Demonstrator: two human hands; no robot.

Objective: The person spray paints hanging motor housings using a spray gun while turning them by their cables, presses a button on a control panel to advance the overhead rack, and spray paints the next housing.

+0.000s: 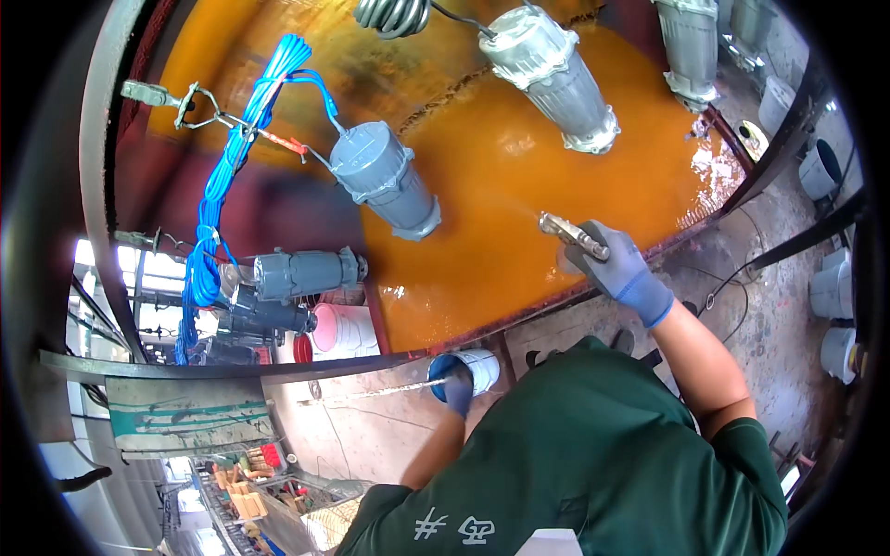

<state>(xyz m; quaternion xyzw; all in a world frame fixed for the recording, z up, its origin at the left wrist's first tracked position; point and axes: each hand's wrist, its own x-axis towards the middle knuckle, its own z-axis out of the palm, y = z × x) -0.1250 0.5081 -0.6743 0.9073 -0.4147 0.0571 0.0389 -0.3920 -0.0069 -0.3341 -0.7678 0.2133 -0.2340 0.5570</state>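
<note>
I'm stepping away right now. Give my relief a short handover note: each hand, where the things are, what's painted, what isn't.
Right hand: gloved, gripping the spray gun, nozzle aimed up-left at the hanging grey motor housings.
Left hand: gloved, at the blue paint cup, low by the booth's edge.
Things: nearest housing with blue cable hangs left of the gun; another housing above it.
Done: both look evenly grey.
Left: cannot tell which sides lack paint; check the backs.
</note>
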